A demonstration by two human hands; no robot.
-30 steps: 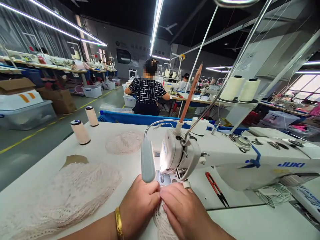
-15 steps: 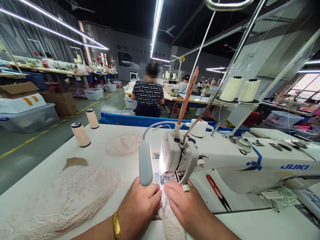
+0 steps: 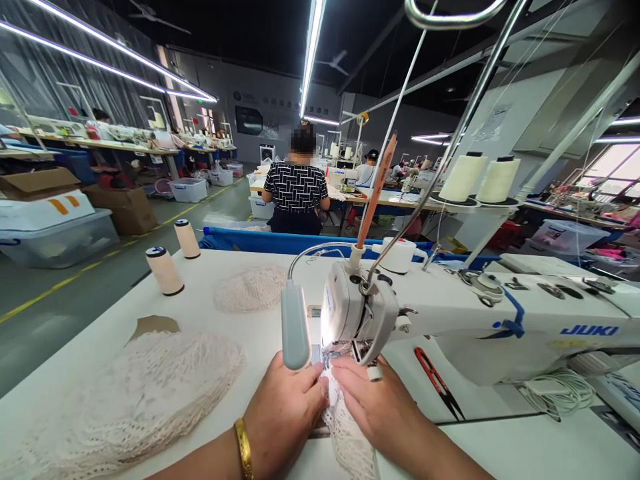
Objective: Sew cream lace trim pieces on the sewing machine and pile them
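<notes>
A white sewing machine [image 3: 450,320] stands on a white table [image 3: 90,340]. Under its lit needle lies a strip of cream lace fabric [image 3: 350,437]. My left hand [image 3: 285,417], with a gold bangle at the wrist, is curled and presses the lace from the left. My right hand [image 3: 380,407] holds the lace from the right, fingertips just in front of the presser foot. A grey lamp head [image 3: 295,327] on a flexible neck hangs just above my left hand.
A pile of cream lace pieces [image 3: 140,393] lies at the left, a smaller heap [image 3: 250,287] further back. Two thread cones [image 3: 165,270] stand at the table's far left, two larger ones [image 3: 480,177] on the machine's stand. Red-handled snips [image 3: 437,383] lie beneath the machine arm. Another person [image 3: 297,190] sits ahead.
Both hands have slid forward with the lace, up to the presser foot. The camera has shifted slightly.
</notes>
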